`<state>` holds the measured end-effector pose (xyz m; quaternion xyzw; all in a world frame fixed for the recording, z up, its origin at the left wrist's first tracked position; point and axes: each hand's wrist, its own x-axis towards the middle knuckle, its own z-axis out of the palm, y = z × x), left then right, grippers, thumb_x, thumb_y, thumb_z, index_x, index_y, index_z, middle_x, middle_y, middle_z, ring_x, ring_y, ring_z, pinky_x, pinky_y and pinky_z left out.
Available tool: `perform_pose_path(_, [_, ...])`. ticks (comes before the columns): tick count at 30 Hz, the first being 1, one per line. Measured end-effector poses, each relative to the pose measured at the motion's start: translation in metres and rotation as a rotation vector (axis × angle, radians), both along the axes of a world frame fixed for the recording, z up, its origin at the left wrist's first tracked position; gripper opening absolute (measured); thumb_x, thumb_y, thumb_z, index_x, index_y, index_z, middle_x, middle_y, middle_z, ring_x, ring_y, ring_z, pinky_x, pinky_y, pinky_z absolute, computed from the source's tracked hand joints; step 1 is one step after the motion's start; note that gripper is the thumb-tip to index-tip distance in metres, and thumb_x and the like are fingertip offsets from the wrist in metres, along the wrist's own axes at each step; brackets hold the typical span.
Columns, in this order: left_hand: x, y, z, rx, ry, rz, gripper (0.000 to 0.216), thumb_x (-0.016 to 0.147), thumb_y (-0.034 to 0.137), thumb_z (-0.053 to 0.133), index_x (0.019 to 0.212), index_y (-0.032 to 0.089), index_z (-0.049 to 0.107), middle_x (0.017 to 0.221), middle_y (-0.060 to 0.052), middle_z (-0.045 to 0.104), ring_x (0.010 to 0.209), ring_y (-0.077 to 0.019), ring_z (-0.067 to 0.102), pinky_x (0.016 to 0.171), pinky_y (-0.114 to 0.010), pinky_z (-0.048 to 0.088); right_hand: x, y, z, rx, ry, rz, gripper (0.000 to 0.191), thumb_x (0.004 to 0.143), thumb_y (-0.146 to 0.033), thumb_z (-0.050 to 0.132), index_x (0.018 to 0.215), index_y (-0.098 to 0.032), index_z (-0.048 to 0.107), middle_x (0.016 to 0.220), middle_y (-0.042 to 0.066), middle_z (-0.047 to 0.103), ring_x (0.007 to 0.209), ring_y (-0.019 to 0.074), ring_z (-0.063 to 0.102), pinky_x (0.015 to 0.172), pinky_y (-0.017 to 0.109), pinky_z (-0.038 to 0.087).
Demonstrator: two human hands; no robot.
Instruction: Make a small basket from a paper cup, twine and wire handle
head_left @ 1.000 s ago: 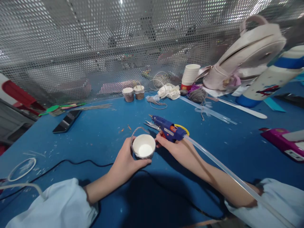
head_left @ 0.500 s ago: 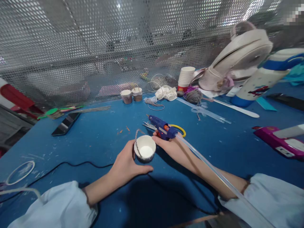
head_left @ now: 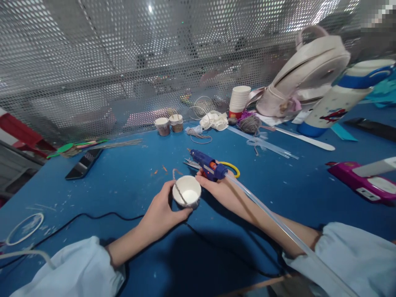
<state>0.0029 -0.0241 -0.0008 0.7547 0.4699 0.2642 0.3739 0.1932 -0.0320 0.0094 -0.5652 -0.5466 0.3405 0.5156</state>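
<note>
My left hand (head_left: 163,210) is wrapped round a small white paper cup (head_left: 189,192), thumb at its near side and fingers at its left. A thin grey braided cord (head_left: 178,187) runs down inside the cup and loops over its far left rim. In my right hand (head_left: 216,181) is a blue hot glue gun (head_left: 204,161), its nozzle pointing to the far left beyond the cup. A long clear glue stick (head_left: 266,212) sticks out of its back, over my forearm. Scissors with a yellow handle (head_left: 231,168) lie partly hidden behind the gun.
Two small wrapped cups (head_left: 162,126), stacked paper cups (head_left: 240,101), grey yarn (head_left: 250,123) and glue sticks (head_left: 272,146) line the back. A bottle (head_left: 337,103) and pink bag (head_left: 303,74) stand right; a phone (head_left: 84,163) lies left. A black cable (head_left: 102,215) crosses the table.
My left thumb has closed in against the near side of the cup. The view has shifted slightly; the glue gun stays in my right hand at about the same place beside the cup.
</note>
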Motion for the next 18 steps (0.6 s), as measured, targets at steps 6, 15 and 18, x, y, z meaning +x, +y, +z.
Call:
perform_pose_path(6, [-0.003,-0.001,0.004,-0.03,0.0,-0.013,0.068,0.062,0.033,0.079,0.12,0.018,0.046,0.114,-0.009,0.064,0.102,-0.0246,0.061,0.087,-0.037,0.048,0.002,0.002,-0.006,0.026,0.009,-0.007,0.019,0.075,-0.035,0.067,0.085,-0.02,0.06,0.08,0.0,0.067,0.071,0.0178,0.063,0.069,0.032,0.05])
perform_pose_path(15, [-0.019,0.018,0.03,0.111,-0.191,0.113,0.024,0.088,0.04,0.05,0.094,0.02,0.061,0.087,-0.003,0.063,0.079,-0.0164,0.059,0.074,-0.029,0.048,0.002,-0.002,-0.008,0.042,-0.053,-0.023,0.017,0.077,-0.034,0.067,0.086,-0.021,0.06,0.083,-0.001,0.067,0.075,0.0185,0.063,0.071,0.032,0.049])
perform_pose_path(18, [-0.014,0.029,0.036,0.133,-0.219,0.121,0.023,0.085,0.036,0.058,0.1,0.02,0.062,0.087,-0.002,0.064,0.077,-0.0151,0.061,0.071,-0.027,0.049,0.002,-0.003,-0.008,0.048,-0.048,-0.017,0.016,0.078,-0.033,0.067,0.087,-0.022,0.059,0.083,-0.001,0.067,0.075,0.0184,0.064,0.07,0.031,0.048])
